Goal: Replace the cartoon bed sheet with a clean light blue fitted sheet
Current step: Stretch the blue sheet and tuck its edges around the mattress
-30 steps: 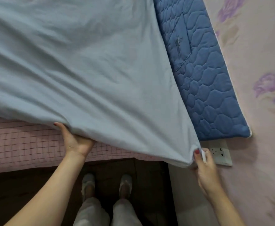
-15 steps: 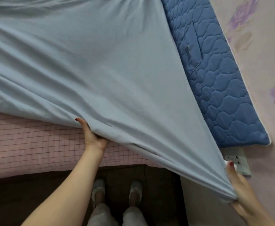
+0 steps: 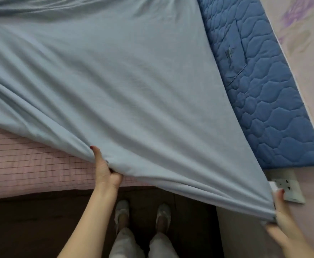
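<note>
The light blue fitted sheet [image 3: 115,81] is stretched taut over most of the bed, pulled toward me. My left hand [image 3: 106,170] grips its front hem at the middle, thumb on top of the fabric. My right hand [image 3: 282,216] pinches the sheet's right corner, drawn down past the bed edge near the wall. Under the lifted hem a pink checked mattress cover [image 3: 31,164] shows. No cartoon sheet is in view.
A dark blue quilted pad [image 3: 260,90] lies along the right side against the floral pink wall [image 3: 310,71]. A white wall socket [image 3: 290,189] sits just beside my right hand. My feet [image 3: 143,216] stand on dark floor below the bed edge.
My right hand has pulled the sheet corner further right and down, past the socket. My left hand shifted right along the hem. The sheet is tauter.
</note>
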